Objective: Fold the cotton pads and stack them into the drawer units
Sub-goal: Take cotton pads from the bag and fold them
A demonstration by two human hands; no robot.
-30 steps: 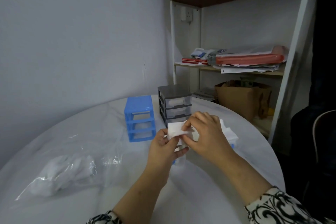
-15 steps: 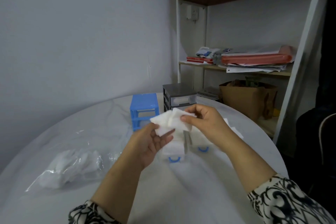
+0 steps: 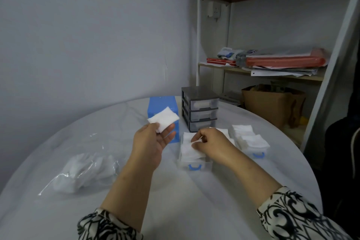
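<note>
Pad (image 3: 163, 119) sits pinched in the left hand (image 3: 153, 142), thumb on its near corner, held up in front of the blue unit (image 3: 162, 103) and clear of the desk (image 3: 175, 200). It looks folded, with its long axis running from lower left up to the right. The right hand (image 3: 211, 145) is low and to the right, fingers closed on the top sheet in the near tray (image 3: 194, 163), a pulled-out drawer already holding white pads. So the hands are apart, each gripping its own pad. The tray lies just right of and below the left hand, so I judge the held pad's drop is a short move down and right, yet the right hand covers that spot and would have to clear first. A second filled tray (image 3: 251, 142) stands further right, the grey unit (image 3: 200, 111) behind both. A plastic bag (image 3: 83, 171) lies well left, out of the way.
</note>
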